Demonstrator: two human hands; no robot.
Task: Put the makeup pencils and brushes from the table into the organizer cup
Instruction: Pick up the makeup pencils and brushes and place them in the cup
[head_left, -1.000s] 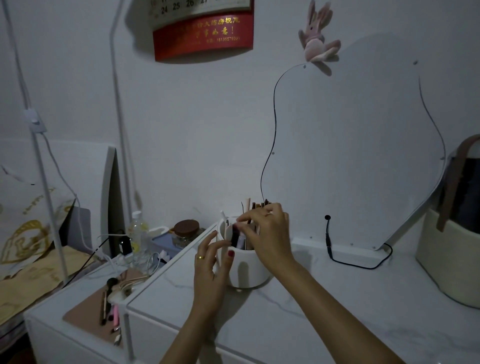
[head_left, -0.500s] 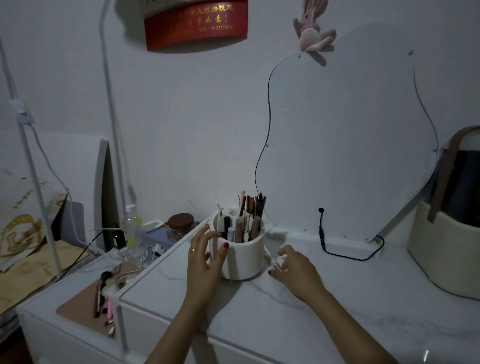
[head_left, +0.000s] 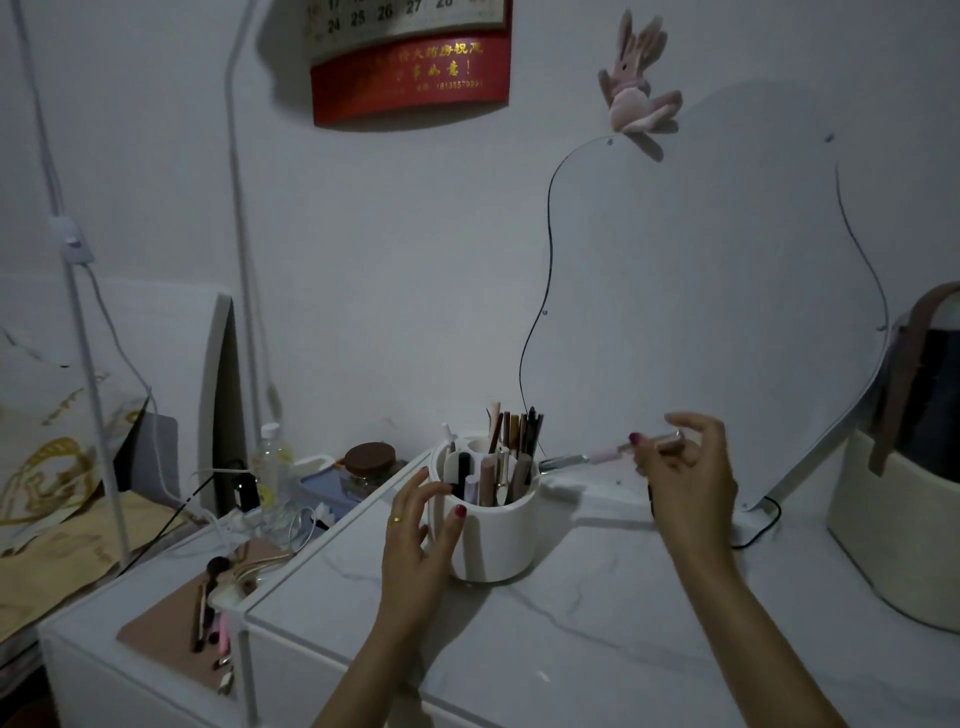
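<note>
A white organizer cup (head_left: 493, 535) stands on the marble table (head_left: 571, 639), filled with several pencils and brushes (head_left: 511, 441). My left hand (head_left: 421, 525) rests against the cup's left side, fingers straight, thumb on the wall. My right hand (head_left: 685, 467) is raised to the right of the cup and pinches a slim pink brush (head_left: 597, 456) that lies level, its dark tip pointing at the cup's rim.
A wavy mirror (head_left: 701, 312) leans on the wall behind, its black cable (head_left: 753, 540) trailing on the table. A cream basket (head_left: 898, 525) stands at the right. On the lower left cabinet lie a brown mat with more brushes (head_left: 208, 608), a bottle (head_left: 270, 467) and a jar (head_left: 370, 462).
My right hand went from the cup down to the table beside it, picked up the pink brush and lifted it. My left hand stayed on the cup.
</note>
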